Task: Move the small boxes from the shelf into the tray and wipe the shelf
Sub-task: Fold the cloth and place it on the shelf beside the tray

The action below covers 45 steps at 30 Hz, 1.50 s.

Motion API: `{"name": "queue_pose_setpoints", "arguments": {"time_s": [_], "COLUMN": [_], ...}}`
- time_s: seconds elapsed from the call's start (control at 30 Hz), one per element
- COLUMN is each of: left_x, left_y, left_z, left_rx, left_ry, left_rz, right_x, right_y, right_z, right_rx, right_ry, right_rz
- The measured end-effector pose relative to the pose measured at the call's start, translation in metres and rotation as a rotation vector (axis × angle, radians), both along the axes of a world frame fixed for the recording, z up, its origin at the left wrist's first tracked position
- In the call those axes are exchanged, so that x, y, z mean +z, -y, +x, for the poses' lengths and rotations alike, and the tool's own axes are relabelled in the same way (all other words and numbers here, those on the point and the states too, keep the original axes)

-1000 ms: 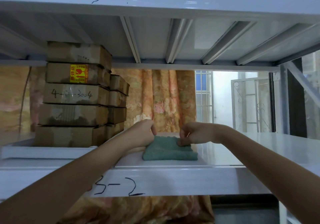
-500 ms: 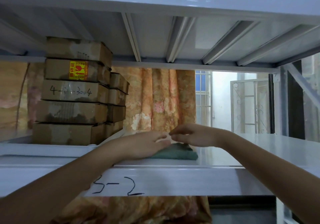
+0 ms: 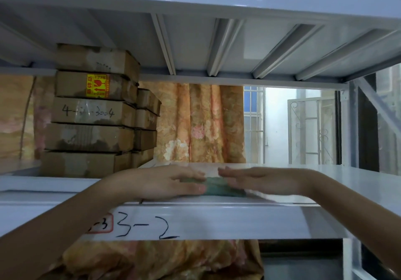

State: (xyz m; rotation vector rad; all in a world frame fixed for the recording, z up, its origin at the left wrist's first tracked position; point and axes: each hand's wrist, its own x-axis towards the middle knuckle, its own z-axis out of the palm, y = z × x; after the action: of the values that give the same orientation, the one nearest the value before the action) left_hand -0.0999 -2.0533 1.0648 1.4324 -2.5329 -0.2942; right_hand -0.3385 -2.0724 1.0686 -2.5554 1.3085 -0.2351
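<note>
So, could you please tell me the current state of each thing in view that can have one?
left hand: open, fingers flat on the green cloth
right hand: open, fingers flat on the cloth
green cloth: folded, lying on the shelf under both hands
small boxes: closed, stacked in the tray
tray: loaded, on the shelf at left
shelf: bare at right

Just the one camera, strapped to my head, so there's no second view to compare against. It's looking straight ahead, about level with the shelf [image 3: 217, 221] marked 3-2, so I see the underside of the shelf above. It's close, with my forearms coming in from the bottom corners.
</note>
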Motion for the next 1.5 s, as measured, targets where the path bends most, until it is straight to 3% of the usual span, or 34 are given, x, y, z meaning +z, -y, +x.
{"name": "queue_pose_setpoints", "arguments": {"time_s": [0.13,0.33,0.47,0.67,0.87,0.93,1.07,1.27,1.5], "left_x": [-0.015,-0.024,-0.024,-0.019,-0.017,-0.02,-0.022,-0.022,-0.024], "left_y": [-0.005,-0.021,-0.033,-0.048,-0.034,-0.028,-0.021,-0.013,-0.014], "left_z": [0.008,0.005,0.006,0.01,0.002,0.0,-0.001,-0.006,-0.008], "left_rx": [-0.074,-0.069,-0.082,-0.115,0.02,0.087,0.163,0.273,0.219], "left_ry": [0.132,0.125,-0.087,-0.332,-0.8,-0.853,-0.749,-0.491,-0.18], "left_rz": [-0.027,-0.358,-0.431,-0.301,-0.081,-0.1,-0.232,-0.362,-0.504], "right_x": [-0.013,-0.024,-0.03,-0.029,-0.022,-0.019,-0.016,-0.019,-0.018], "right_y": [-0.012,-0.024,-0.034,-0.048,-0.037,-0.029,-0.014,-0.007,-0.016], "right_z": [-0.007,-0.006,-0.009,-0.01,0.002,0.008,0.018,0.024,0.024], "right_rx": [0.073,0.122,0.194,0.259,0.132,0.041,-0.115,-0.229,-0.184], "right_ry": [-0.104,0.008,0.193,0.291,0.532,0.632,0.72,0.588,0.173], "right_rz": [-0.018,-0.403,-0.491,-0.464,-0.346,-0.302,-0.243,-0.294,-0.523]}}
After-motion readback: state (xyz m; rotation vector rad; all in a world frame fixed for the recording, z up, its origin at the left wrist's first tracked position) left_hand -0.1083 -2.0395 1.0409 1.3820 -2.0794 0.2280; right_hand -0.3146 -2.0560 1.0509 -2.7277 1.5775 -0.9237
